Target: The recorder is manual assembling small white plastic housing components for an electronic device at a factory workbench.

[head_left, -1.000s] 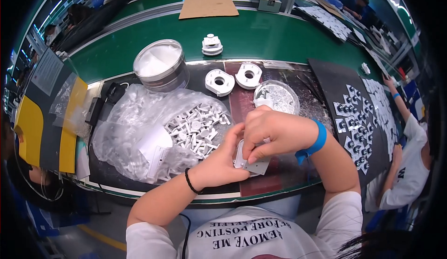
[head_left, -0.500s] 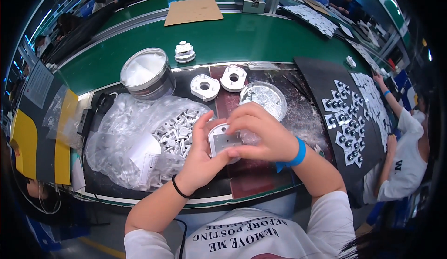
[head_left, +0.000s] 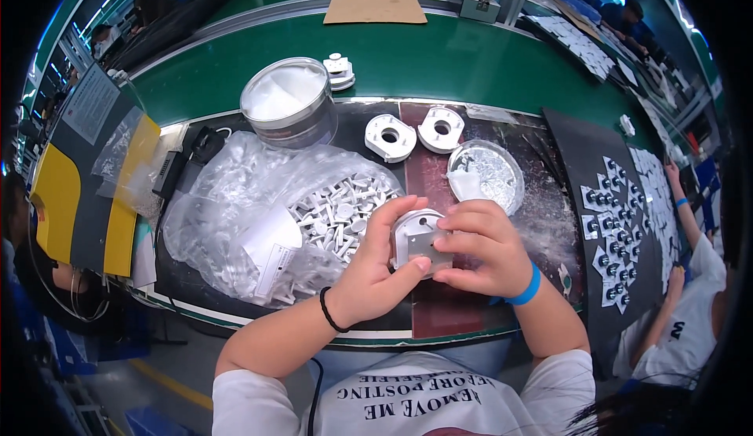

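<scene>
Between my hands, over the table's front part, is a rounded white plastic housing with a flat grey plate (head_left: 422, 241) on its face. My left hand (head_left: 378, 273) grips it from the left, thumb across the lower edge and fingers behind. My right hand (head_left: 488, 252) is closed around its right side, fingertips at the grey face; whatever else they might pinch is hidden. Just beyond lie two white round parts with centre holes, one on the left (head_left: 390, 138) and one on the right (head_left: 441, 130). A shallow round dish (head_left: 510, 171) behind my right hand holds shiny bits and a white scrap (head_left: 464, 185).
Left of my hands lies a clear plastic bag (head_left: 212, 224) of small white parts (head_left: 339, 215). Behind it stands a clear tub (head_left: 294, 126); a stacked white part (head_left: 339, 71) is on the green belt (head_left: 416, 59). A black board (head_left: 576, 146) with white-and-metal pieces lies right, near a co-worker (head_left: 682, 310).
The view has shifted, so the table sits further right. My right hand has lowered its raised fingers onto the housing's right side. The white scrap in the dish now shows.
</scene>
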`<state>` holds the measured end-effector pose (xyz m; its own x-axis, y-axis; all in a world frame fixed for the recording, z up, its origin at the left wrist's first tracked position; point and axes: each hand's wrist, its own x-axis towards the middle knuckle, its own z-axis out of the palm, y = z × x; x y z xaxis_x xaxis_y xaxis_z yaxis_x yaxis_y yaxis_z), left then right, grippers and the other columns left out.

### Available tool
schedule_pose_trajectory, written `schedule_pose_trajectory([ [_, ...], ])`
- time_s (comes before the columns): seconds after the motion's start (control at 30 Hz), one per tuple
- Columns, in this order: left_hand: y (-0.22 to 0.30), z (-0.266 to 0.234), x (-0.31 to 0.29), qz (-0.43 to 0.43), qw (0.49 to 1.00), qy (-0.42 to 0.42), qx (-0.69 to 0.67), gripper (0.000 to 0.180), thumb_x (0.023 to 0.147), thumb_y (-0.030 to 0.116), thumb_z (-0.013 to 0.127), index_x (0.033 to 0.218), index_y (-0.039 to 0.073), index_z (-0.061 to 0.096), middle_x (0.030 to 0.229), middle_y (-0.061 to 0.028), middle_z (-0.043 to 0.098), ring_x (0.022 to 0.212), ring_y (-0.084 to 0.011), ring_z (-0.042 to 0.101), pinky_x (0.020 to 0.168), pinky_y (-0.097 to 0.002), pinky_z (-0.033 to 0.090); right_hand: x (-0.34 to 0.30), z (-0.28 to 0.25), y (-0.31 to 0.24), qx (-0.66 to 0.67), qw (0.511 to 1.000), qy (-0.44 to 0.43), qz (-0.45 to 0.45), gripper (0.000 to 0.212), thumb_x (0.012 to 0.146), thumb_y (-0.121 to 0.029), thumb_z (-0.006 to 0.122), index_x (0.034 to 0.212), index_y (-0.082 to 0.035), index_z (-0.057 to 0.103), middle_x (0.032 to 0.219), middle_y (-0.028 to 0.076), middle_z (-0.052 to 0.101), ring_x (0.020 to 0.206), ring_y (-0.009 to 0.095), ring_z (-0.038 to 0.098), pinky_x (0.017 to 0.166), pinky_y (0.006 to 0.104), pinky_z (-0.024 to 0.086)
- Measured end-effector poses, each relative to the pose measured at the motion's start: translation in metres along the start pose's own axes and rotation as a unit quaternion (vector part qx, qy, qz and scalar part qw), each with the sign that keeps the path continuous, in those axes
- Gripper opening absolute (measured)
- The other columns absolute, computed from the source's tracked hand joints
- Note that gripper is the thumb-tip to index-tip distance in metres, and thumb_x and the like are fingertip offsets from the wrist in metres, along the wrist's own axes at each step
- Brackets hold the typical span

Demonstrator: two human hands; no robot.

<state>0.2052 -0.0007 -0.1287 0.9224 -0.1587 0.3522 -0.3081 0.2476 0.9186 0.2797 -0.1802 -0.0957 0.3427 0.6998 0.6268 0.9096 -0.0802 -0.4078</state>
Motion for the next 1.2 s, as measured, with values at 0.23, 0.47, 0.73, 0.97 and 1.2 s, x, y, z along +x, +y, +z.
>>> schedule_pose_trajectory([
  [0.23,-0.001,0.002,0.001,0.005,1.000,0.011,-0.015,0.064,0.081,0.000,0.049,0.133,0.006,0.013,0.132,-0.0167,0.027,0.120,-0.0215,0.033,0.099,-0.0345,0.028,-0.002,0.003,-0.002,-0.016,1.000,0.018,0.007,0.038,0.058,-0.019,0.075,0.093,-0.014,0.062,0.104,0.002,0.057,0.094,0.024,0.053,0.079,0.0340,0.043],
  [0.47,-0.003,0.001,0.002,0.031,0.999,-0.003,0.014,0.055,0.084,0.002,0.046,0.130,0.003,0.017,0.132,-0.0151,0.027,0.117,-0.0199,0.035,0.098,-0.0335,0.029,-0.002,0.004,-0.003,-0.021,0.999,0.026,0.006,0.036,0.057,-0.019,0.075,0.091,-0.015,0.062,0.104,0.001,0.058,0.092,0.023,0.053,0.077,0.0338,0.043],
  [0.73,-0.007,-0.001,0.003,0.095,0.993,0.009,0.076,0.048,0.086,0.004,0.047,0.126,0.003,0.022,0.130,-0.0177,0.030,0.116,-0.0216,0.037,0.096,-0.0349,0.032,-0.008,0.009,-0.005,0.082,0.993,0.061,0.058,0.043,0.063,-0.024,0.075,0.101,-0.011,0.060,0.110,0.008,0.052,0.095,0.023,0.051,0.076,0.0330,0.041],
  [0.97,-0.004,-0.006,0.005,0.228,0.954,-0.038,0.192,0.051,0.081,0.001,0.051,0.125,0.009,0.026,0.129,-0.0256,0.032,0.116,-0.0339,0.039,0.096,-0.0396,0.031,-0.013,0.018,-0.011,0.321,0.909,0.016,0.265,0.064,0.071,-0.031,0.071,0.122,-0.004,0.045,0.105,0.009,0.050,0.094,0.019,0.049,0.081,0.0284,0.039],
  [1.2,0.004,-0.004,0.002,0.066,0.997,0.017,0.038,0.069,0.077,0.008,0.063,0.133,0.005,0.023,0.132,-0.0244,0.032,0.115,-0.0324,0.044,0.094,-0.0377,0.036,-0.012,0.012,-0.013,0.225,0.946,0.063,0.226,0.060,0.069,-0.029,0.073,0.117,-0.003,0.049,0.104,0.010,0.051,0.093,0.020,0.051,0.080,0.0301,0.040],
])
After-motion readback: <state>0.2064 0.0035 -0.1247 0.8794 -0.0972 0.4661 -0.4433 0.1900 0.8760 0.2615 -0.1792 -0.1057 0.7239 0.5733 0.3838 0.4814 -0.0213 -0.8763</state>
